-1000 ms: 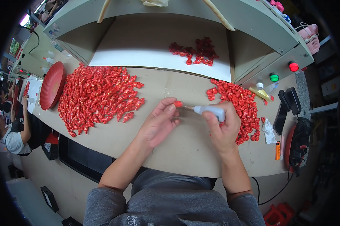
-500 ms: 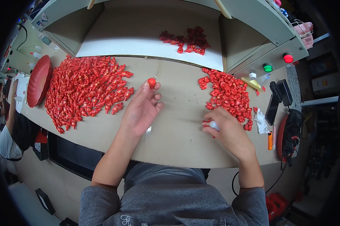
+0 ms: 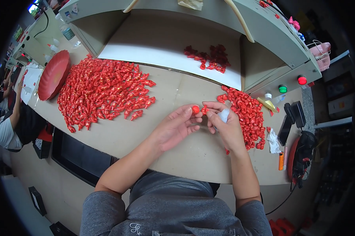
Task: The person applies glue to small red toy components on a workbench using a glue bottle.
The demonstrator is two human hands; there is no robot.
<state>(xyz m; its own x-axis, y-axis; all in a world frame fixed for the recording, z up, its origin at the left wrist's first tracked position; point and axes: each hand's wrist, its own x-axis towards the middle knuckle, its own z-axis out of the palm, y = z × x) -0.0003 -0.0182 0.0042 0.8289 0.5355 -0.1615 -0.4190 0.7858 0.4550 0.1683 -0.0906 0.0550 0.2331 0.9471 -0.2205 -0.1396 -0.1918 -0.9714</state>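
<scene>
Left fingers (image 3: pixel 186 113) pinch red ball (image 3: pixel 195 109) | right fingers (image 3: pixel 215 105) hold piece (image 3: pixel 204 110), bottle (image 3: pixel 224 114) | dish (image 3: pixel 53 75) beside pile (image 3: pixel 104 94)

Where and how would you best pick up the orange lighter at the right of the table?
Probably around its middle, pinched across its narrow width from above. The orange lighter lies with its length running near to far; its left side is open, while a pinkish stick lies close along its right. The right hand is nearer but holds a white bottle.
</scene>
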